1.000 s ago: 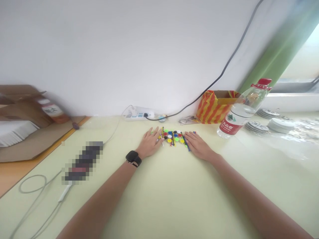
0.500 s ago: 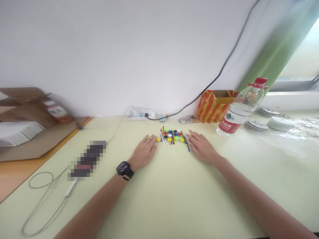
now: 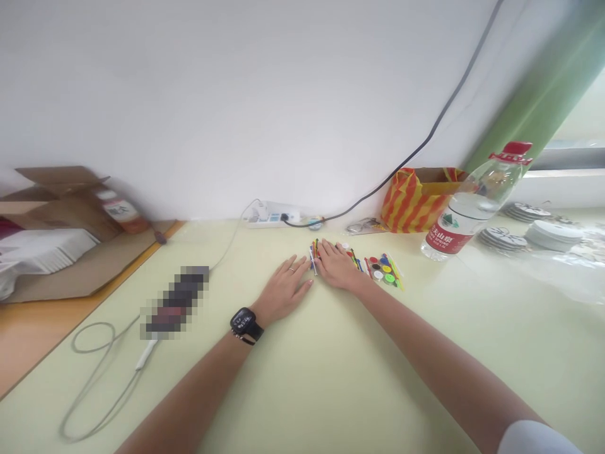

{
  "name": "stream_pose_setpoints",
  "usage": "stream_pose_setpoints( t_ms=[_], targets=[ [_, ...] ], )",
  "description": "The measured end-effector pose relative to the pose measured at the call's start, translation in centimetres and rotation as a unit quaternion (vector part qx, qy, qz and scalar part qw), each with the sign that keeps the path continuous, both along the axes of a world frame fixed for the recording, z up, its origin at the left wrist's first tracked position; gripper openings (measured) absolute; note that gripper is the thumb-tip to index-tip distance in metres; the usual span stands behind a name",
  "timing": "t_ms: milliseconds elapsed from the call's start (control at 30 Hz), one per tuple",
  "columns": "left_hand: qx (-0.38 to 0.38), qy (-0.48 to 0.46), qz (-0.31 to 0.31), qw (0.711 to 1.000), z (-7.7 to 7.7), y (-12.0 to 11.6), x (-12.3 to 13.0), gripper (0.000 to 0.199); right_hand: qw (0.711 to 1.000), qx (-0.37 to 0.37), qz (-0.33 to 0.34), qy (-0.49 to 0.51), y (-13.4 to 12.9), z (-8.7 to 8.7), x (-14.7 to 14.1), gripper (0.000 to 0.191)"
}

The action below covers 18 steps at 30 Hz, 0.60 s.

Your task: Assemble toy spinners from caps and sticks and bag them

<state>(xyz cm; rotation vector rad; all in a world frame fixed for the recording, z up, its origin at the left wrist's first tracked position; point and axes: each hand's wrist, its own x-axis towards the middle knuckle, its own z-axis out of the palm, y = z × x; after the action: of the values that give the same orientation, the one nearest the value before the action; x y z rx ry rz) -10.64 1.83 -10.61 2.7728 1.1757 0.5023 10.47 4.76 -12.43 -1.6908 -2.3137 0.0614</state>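
Observation:
Small coloured discs [image 3: 388,277] and thin coloured sticks [image 3: 395,271] lie in a flat cluster on the pale table, part of it spread out to the right. My right hand [image 3: 336,265] rests palm down over the left portion of the cluster, fingers extended, hiding several pieces. To its left, my left hand [image 3: 283,287] lies flat on the table with fingers spread, holding nothing. A white stick [image 3: 313,261] shows between the two hands. A ring and a black watch [image 3: 246,321] are on my left arm.
A water bottle [image 3: 447,236] and a striped bag [image 3: 411,202] stand at the right, with stacked white discs [image 3: 553,234] beyond. A power strip [image 3: 269,217] sits by the wall. At left are a blurred-out dark object [image 3: 179,302] with a cable and a cardboard box [image 3: 70,195].
My right hand has moved left from the cluster's right side onto its left part. More discs and sticks now show to the right of that hand. The view has shifted slightly.

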Motion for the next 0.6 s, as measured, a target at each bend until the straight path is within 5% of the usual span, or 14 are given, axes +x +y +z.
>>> stream_pose_setpoints(
  t_ms=[400, 600],
  targets=[
    [-0.013, -0.054, 0.015, 0.998, -0.5, 0.0, -0.2, 0.045, 0.996, 0.023, 0.078, -0.020, -6.0, 0.4, 1.8, 0.058],
    [-0.014, -0.048, 0.060, 0.997, -0.9, 0.2, -0.2, 0.052, 0.999, -0.001, 0.037, -0.021, -1.9, 2.7, 0.9, 0.061]
  ],
)
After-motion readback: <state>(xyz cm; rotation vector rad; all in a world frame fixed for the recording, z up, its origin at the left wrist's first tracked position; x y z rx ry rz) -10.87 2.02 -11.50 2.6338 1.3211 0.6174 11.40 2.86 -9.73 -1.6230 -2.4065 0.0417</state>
